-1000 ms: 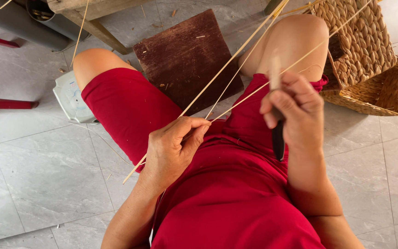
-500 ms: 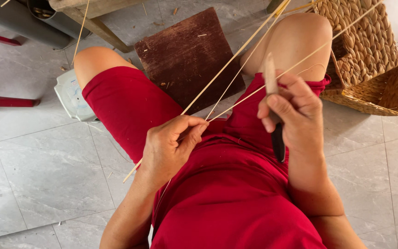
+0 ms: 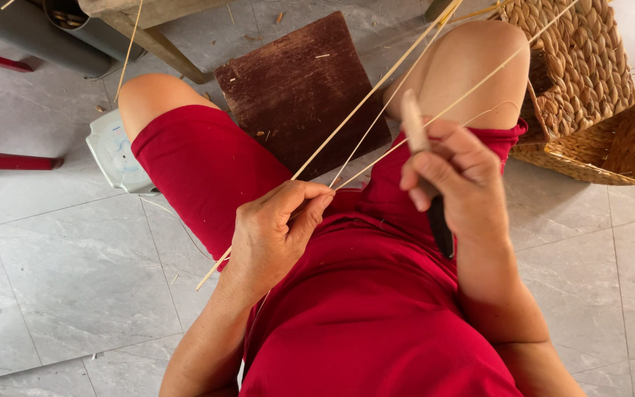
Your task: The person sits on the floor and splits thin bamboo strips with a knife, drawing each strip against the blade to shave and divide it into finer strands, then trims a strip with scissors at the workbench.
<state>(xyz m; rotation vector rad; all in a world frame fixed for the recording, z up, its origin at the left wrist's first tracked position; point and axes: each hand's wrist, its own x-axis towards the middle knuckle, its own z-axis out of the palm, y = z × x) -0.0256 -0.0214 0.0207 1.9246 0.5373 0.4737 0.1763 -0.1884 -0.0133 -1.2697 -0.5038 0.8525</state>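
The left hand (image 3: 277,231) is curled closed, pinching thin bamboo strips (image 3: 376,110) between thumb and fingertips over the lap, the strips running up and away past the knees. The right hand (image 3: 457,184) is closed around a knife (image 3: 428,173), its pale wooden handle sticking up above the fingers and its dark blade pointing down along the wrist. Beyond the red shorts (image 3: 361,309) lie a dark brown board (image 3: 295,81) on the tiled floor (image 3: 67,272) and woven baskets (image 3: 589,81) beside the right knee.
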